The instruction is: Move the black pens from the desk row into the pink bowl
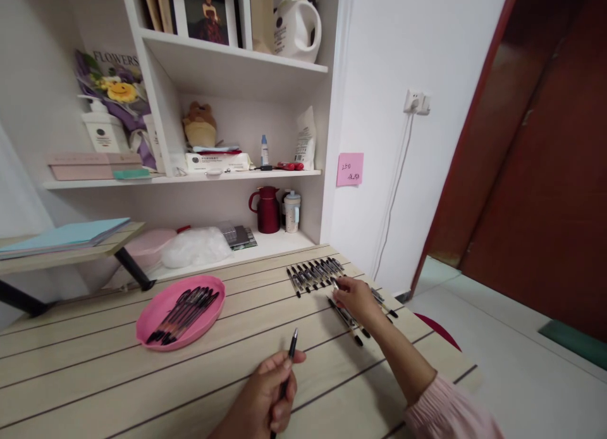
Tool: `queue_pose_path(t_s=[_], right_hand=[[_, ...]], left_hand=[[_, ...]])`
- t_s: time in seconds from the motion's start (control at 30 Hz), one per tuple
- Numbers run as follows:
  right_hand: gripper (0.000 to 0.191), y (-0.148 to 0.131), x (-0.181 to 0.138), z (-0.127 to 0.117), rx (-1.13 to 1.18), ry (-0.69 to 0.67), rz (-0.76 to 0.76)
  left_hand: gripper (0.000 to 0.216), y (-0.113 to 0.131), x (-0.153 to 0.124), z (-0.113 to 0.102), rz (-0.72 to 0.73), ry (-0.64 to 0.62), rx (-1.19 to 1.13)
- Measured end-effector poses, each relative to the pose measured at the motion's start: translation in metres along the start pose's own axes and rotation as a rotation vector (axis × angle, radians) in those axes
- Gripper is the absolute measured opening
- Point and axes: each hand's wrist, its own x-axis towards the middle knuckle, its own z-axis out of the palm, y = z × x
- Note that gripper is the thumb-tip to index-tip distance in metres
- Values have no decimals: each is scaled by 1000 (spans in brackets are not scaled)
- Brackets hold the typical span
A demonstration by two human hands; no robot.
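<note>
In the head view, my left hand (275, 388) is closed around a black pen (292, 346) with its silver tip pointing up and away. My right hand (358, 302) reaches over the right side of the table, thumb and fingers pinched together. Something small and pale shows at its fingertips, too small to name. Just beyond it lies a neat row of short black pen pieces (310, 276). Beneath and beside that hand are several longer pen pieces (348, 325) with black ends, partly hidden by the hand. To the left, a pink tray (142, 322) holds several dark pens (184, 314).
The wooden table (199, 388) meets a white shelf unit (237, 59) at the back. A small stand (109, 243) with blue paper (71, 233) rises at the left. A plastic bag (196, 246) and a red jug (268, 210) occupy the lower shelf. A cable (396, 192) hangs on the wall.
</note>
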Motion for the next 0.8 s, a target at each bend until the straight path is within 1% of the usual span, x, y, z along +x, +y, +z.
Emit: queue_pose_path(t_s=[0.07, 0.1, 0.17, 0.23, 0.47, 0.63, 0.73, 0.8], right_hand=[[9, 9, -9, 2, -456, -11, -87], [9, 13, -14, 4, -631, -17, -117], [11, 19, -24, 11, -846, -24, -148], [13, 24, -30, 17, -935, -41, -162], [18, 27, -37, 24, -1002, -103, -183], [16, 24, -39, 21, -986, -70, -172], [16, 18, -42, 16, -915, -9, -168], [18, 13, -48, 16, -768, 12, -168]], left_hand=[[28, 0, 0, 0, 3, 3, 2], [28, 0, 0, 0, 3, 7, 4], [28, 0, 0, 1, 3, 9, 9], [28, 0, -1, 1, 6, 6, 19], [29, 0, -2, 2, 13, 14, 42], [27, 2, -4, 3, 7, 29, 47], [27, 3, -6, 6, 14, 39, 56], [27, 2, -7, 9, 32, 51, 70]])
